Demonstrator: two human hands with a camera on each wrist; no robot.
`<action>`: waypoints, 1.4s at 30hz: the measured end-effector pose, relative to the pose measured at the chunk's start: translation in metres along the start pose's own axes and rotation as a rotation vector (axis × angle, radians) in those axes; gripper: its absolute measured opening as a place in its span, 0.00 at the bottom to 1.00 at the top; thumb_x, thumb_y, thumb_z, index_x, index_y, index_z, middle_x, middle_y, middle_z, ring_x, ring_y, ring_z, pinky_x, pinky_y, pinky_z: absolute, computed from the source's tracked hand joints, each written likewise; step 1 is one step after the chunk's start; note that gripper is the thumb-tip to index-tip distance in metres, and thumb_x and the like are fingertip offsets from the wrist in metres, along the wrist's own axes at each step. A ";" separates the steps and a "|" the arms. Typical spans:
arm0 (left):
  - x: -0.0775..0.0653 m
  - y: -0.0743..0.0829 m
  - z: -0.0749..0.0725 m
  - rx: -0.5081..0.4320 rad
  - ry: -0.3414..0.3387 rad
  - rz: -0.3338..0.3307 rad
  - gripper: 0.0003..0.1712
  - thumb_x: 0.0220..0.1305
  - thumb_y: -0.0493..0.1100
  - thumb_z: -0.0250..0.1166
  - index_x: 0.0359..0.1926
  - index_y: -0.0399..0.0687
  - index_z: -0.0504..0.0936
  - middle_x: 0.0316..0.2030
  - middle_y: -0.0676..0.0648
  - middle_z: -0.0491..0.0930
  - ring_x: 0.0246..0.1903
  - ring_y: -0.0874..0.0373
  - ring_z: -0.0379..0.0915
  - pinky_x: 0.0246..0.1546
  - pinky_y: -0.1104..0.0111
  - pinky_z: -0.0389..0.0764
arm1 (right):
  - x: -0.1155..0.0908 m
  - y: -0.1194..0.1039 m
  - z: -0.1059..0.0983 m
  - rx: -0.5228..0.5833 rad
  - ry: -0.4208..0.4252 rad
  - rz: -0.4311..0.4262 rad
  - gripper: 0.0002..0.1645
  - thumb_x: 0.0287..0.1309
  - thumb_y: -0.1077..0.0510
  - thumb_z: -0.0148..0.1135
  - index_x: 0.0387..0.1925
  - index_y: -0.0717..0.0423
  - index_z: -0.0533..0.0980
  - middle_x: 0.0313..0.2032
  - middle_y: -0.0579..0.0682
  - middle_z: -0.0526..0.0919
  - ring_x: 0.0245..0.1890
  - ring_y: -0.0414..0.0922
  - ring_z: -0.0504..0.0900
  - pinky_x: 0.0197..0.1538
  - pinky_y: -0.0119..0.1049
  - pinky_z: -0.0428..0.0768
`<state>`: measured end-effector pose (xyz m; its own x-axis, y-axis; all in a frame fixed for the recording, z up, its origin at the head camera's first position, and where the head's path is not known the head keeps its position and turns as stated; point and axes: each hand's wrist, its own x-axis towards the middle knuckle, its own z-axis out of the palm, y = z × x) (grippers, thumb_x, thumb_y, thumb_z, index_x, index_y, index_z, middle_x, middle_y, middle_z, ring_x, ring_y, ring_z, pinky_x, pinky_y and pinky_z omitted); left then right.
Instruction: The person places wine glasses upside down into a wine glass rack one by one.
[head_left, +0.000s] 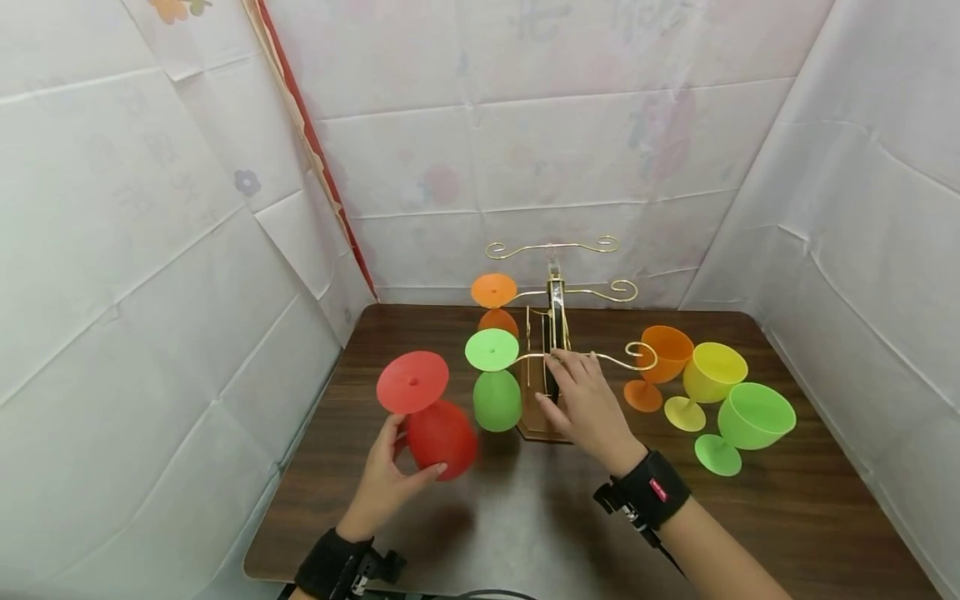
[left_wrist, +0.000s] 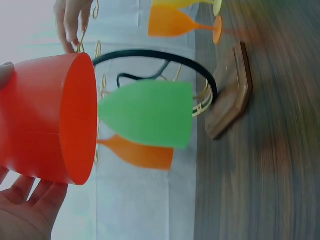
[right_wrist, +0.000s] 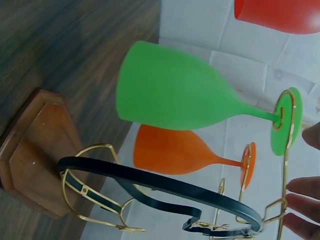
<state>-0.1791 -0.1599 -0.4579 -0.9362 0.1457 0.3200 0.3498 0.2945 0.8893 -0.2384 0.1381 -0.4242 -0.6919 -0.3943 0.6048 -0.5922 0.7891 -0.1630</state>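
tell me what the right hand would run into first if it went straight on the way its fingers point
Likely the front gold arm, right at the right hand's fingertips; they may already touch it, though depth is unclear.

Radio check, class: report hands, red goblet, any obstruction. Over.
Left hand gripping inverted red goblet. Right hand touching front gold rack arm. Possibly in the way: green goblet hanging from that arm's left end.
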 end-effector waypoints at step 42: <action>0.141 -0.087 -0.011 0.095 0.121 -0.175 0.49 0.52 0.49 0.71 0.69 0.41 0.54 0.61 0.38 0.63 0.58 0.43 0.63 0.54 0.48 0.72 | 0.003 0.004 0.020 -0.144 0.147 -0.020 0.28 0.45 0.65 0.61 0.53 0.63 0.75 0.48 0.58 0.77 0.48 0.56 0.72 0.56 0.67 0.63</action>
<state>-0.3421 -0.1754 -0.4863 -0.9784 -0.0278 0.2050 0.1778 0.3939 0.9018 -0.2508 0.1305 -0.4390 -0.6066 -0.3463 0.7156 -0.5332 0.8449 -0.0431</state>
